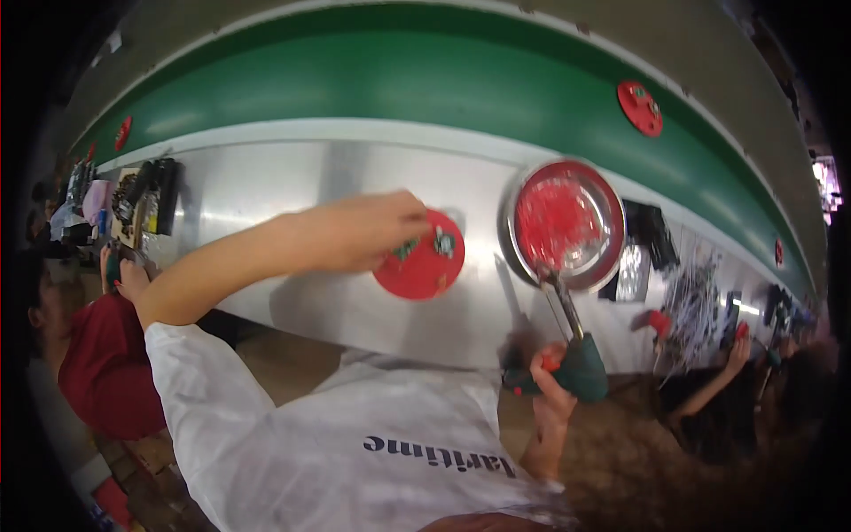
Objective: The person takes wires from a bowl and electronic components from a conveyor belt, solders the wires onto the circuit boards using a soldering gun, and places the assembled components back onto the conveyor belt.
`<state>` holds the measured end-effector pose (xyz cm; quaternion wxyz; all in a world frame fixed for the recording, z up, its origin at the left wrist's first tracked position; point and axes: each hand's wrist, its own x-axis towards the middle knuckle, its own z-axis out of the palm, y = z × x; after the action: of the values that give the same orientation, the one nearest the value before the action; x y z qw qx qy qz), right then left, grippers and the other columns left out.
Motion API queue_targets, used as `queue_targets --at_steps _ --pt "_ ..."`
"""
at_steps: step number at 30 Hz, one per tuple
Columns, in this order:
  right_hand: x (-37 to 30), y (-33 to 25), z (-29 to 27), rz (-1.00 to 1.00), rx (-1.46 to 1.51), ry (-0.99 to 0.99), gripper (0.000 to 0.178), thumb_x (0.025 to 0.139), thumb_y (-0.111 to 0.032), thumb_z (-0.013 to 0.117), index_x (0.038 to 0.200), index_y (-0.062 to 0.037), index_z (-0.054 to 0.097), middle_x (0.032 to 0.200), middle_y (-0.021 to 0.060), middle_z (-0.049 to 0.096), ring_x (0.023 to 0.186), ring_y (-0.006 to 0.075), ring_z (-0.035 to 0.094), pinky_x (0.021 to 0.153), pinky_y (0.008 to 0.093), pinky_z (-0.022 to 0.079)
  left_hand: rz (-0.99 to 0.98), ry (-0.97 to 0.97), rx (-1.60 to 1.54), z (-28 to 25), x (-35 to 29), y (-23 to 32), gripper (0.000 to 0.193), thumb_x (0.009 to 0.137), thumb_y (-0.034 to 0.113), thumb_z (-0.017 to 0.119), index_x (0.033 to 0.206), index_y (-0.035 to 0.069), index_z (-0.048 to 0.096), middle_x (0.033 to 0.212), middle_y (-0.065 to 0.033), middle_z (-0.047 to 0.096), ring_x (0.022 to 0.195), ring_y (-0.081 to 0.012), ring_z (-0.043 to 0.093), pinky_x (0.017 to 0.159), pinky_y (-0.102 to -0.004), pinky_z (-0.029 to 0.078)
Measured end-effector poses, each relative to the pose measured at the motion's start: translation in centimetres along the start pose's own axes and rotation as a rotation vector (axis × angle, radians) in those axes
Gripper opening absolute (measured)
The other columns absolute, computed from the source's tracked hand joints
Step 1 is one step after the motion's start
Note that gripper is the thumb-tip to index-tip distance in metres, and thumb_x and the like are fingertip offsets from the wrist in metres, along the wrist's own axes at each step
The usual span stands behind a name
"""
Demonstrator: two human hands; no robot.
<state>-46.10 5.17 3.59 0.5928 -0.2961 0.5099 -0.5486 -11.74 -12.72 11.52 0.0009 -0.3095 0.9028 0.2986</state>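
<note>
My left hand (383, 229) is over the upper left of a red disc (417, 277) on the metal table, its fingers curled and slightly blurred. What they hold, if anything, is hidden. Small green circuit pieces (443, 241) sit on the disc. Lower right, my right hand (554, 395) is wrapped round a green pistol-shaped electric screwdriver (583, 368), with an orange part by the finger. Its long metal shaft reaches up to the near rim of a round steel bowl (612, 259). Inside the bowl are a red surface and shiny bits too blurred to name.
A green conveyor belt (372, 71) runs behind the table, carrying red discs such as one at far right (640, 108). Right of the bowl lie black packets (651, 232) and a heap of thin grey wires (696, 301). Co-workers sit on both sides; one in a red garment (111, 368) is at left.
</note>
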Motion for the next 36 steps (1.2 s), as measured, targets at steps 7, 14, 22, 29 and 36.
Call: queue_targets --at_steps 7,14,22,29,36 --pt "-1.9 0.1 -0.9 0.000 0.109 -0.039 0.037 0.070 0.010 0.069 0.098 -0.0057 0.050 0.103 0.0097 0.051 0.086 0.0193 0.056 0.076 0.0328 0.049 0.249 -0.148 0.043 5.9 0.9 5.4 0.041 0.071 0.000 0.067 0.110 0.004 0.059 0.114 -0.0116 0.056 0.114 -0.0304 0.052 0.098 -0.0381 0.045" --pt "-2.2 0.9 0.2 0.045 0.003 -0.143 0.031 0.075 0.015 0.066 0.096 -0.0026 0.053 0.104 0.0117 0.056 0.082 0.0167 0.060 0.071 0.0313 0.051 -0.074 0.274 -0.212 9.8 -4.0 8.6 0.057 0.070 0.000 0.070 0.125 0.004 0.056 0.132 -0.0137 0.051 0.123 -0.0345 0.049 0.101 -0.0408 0.044" --pt "-0.2 0.5 4.5 0.153 -0.107 -0.321 0.027 0.075 0.016 0.067 0.093 0.0008 0.054 0.099 0.0116 0.058 0.077 0.0145 0.059 0.061 0.0261 0.050 -0.435 0.696 -1.189 18.0 -3.8 13.3 0.021 0.086 0.004 0.070 0.106 0.000 0.070 0.098 -0.0106 0.070 0.071 -0.0089 0.065 0.057 -0.0200 0.049" --pt "0.5 0.6 7.5 0.062 -0.228 -0.425 0.035 0.079 0.014 0.069 0.110 0.0031 0.058 0.101 0.0096 0.062 0.084 0.0126 0.062 0.071 0.0258 0.052 -0.477 0.749 -1.174 16.9 -4.0 12.7 0.013 0.088 0.003 0.069 0.099 -0.002 0.070 0.081 -0.0074 0.072 0.064 -0.0073 0.065 0.055 -0.0210 0.049" --pt "0.3 1.1 9.2 0.091 -0.253 -0.441 0.040 0.083 0.012 0.067 0.120 0.0029 0.054 0.102 0.0085 0.062 0.088 0.0137 0.064 0.079 0.0278 0.054 -0.412 0.724 -1.000 16.7 -4.0 12.5 0.013 0.085 0.004 0.071 0.097 0.000 0.070 0.078 -0.0089 0.070 0.059 -0.0120 0.063 0.051 -0.0245 0.046"
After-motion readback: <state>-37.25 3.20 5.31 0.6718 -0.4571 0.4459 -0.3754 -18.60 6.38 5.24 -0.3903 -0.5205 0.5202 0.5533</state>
